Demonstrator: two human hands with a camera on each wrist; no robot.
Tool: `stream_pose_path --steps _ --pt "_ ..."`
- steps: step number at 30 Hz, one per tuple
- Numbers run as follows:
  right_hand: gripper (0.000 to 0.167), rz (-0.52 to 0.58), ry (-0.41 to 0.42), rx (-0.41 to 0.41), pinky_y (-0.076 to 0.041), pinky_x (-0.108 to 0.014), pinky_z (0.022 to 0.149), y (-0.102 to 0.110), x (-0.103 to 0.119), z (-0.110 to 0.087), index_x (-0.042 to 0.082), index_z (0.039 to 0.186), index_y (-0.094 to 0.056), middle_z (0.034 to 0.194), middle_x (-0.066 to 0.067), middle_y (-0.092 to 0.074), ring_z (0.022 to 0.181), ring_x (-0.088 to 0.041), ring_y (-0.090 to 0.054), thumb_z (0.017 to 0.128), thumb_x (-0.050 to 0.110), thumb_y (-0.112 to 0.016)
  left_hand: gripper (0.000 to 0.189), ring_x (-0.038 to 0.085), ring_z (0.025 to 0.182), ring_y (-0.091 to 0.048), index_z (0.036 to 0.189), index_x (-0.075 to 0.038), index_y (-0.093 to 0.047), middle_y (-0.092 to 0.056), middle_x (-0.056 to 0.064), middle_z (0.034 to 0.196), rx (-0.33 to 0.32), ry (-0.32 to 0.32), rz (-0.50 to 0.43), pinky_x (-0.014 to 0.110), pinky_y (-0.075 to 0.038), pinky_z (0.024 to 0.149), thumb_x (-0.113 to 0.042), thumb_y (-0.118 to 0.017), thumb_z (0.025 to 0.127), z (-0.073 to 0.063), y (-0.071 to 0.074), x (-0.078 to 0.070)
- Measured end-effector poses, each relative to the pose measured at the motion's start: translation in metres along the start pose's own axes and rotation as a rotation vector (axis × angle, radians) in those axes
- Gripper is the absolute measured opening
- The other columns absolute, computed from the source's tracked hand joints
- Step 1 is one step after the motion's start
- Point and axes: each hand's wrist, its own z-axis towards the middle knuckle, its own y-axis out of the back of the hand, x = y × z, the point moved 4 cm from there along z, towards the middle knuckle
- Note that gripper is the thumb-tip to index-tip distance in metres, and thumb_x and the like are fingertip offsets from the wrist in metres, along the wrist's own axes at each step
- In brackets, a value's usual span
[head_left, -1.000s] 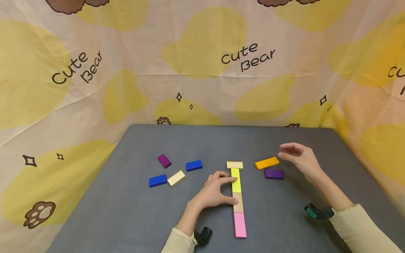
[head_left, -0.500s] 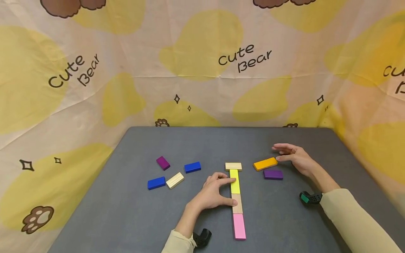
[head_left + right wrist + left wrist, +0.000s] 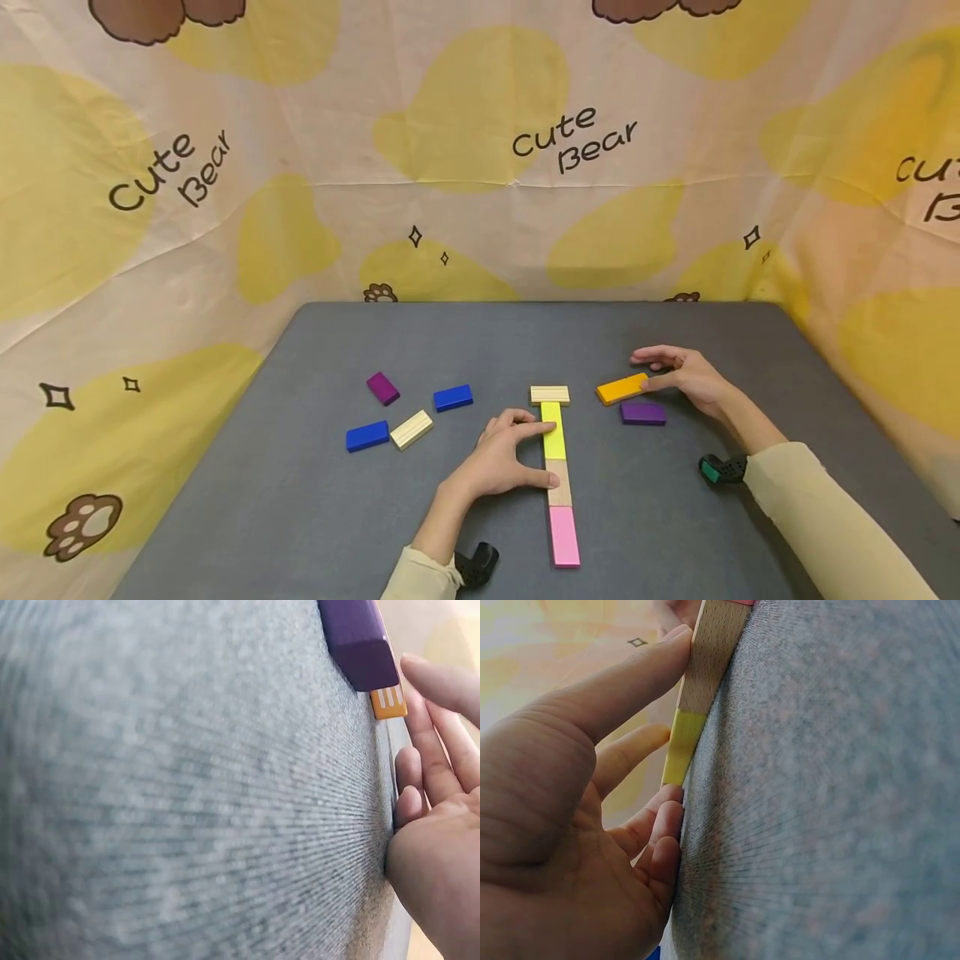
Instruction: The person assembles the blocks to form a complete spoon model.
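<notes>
In the head view a straight row runs away from me: a pink block (image 3: 564,540), a plain wooden block (image 3: 559,492) and a yellow block (image 3: 553,442). A pale grooved block (image 3: 550,395) lies crosswise at its far end. My left hand (image 3: 495,460) rests its thumb on the wooden block and its index finger on the yellow one; the left wrist view shows its other fingers loosely bent by the table. At the right, my right hand (image 3: 692,385) reaches with spread thumb and fingers to the right end of an orange block (image 3: 618,390). A purple block (image 3: 642,414) lies just nearer.
Left of the row lie two blue blocks (image 3: 367,437), a pale grooved block (image 3: 412,430) and a magenta block (image 3: 383,388). Everything is on a grey table (image 3: 300,517). A printed cloth (image 3: 465,108) hangs behind and beside it.
My right hand has moved left and slightly closer, from beside the orange block to its right end. The left hand keeps its place on the row, and the blocks lie as before.
</notes>
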Motion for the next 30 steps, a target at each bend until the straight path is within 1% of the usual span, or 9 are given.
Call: stream_pose_path --steps 3,6,14,17,23,30 --pt "0.058 0.011 -0.003 0.007 -0.043 -0.026 0.089 0.0007 0.0004 -0.0007 -0.005 0.131 -0.058 0.127 -0.017 -0.062 0.114 -0.029 -0.047 0.078 0.000 -0.079 0.072 0.023 0.121 -0.035 0.138 -0.032 -0.059 -0.043 -0.003 0.135 0.001 -0.004 0.002 0.051 -0.033 0.099 -0.049 -0.085 0.073 0.0009 -0.0002 -0.0005" --pt "0.057 -0.008 -0.002 0.022 -0.043 -0.025 0.088 0.0004 0.0007 -0.0005 -0.006 0.130 -0.058 0.126 -0.019 -0.062 0.113 -0.030 -0.047 0.077 -0.001 -0.079 0.072 0.023 0.120 -0.035 0.138 -0.032 -0.059 -0.043 -0.003 0.135 0.007 -0.004 0.006 0.051 -0.033 0.099 -0.050 -0.084 0.073 0.0015 -0.0003 -0.0003" --pt "0.056 -0.077 -0.023 0.031 -0.043 -0.026 0.089 -0.0010 -0.0006 0.0028 -0.004 0.124 -0.064 0.122 -0.019 -0.064 0.112 -0.031 -0.045 0.072 0.003 -0.085 0.073 0.023 0.121 -0.035 0.139 -0.032 -0.058 -0.042 -0.002 0.135 0.009 -0.004 -0.001 0.051 -0.032 0.100 -0.050 -0.085 0.073 0.0021 0.0010 0.0002" --pt "0.055 -0.092 -0.034 0.027 -0.042 -0.028 0.089 -0.0005 -0.0011 0.0025 -0.003 0.122 -0.065 0.120 -0.018 -0.064 0.111 -0.031 -0.045 0.071 0.002 -0.085 0.073 0.023 0.120 -0.035 0.139 -0.032 -0.058 -0.042 -0.002 0.134 0.013 -0.005 -0.002 0.052 -0.032 0.099 -0.050 -0.085 0.073 0.0020 0.0005 0.0003" --pt "0.053 -0.114 -0.026 0.013 -0.042 -0.031 0.090 0.0004 0.0025 0.0015 -0.002 0.119 -0.066 0.119 -0.017 -0.064 0.109 -0.031 -0.045 0.070 0.002 -0.086 0.075 0.022 0.120 -0.034 0.139 -0.032 -0.058 -0.041 -0.004 0.133 0.005 -0.007 -0.015 0.051 -0.031 0.100 -0.051 -0.085 0.072 0.0035 0.0006 0.0003" --pt "0.053 -0.127 -0.014 0.005 -0.042 -0.031 0.086 -0.0003 0.0023 -0.0003 -0.006 0.118 -0.064 0.116 -0.020 -0.063 0.105 -0.032 -0.046 0.070 0.002 -0.086 0.076 0.021 0.120 -0.034 0.140 -0.031 -0.058 -0.041 -0.005 0.133 0.000 -0.024 -0.026 0.050 -0.030 0.100 -0.050 -0.085 0.071 0.0012 0.0011 -0.0005"
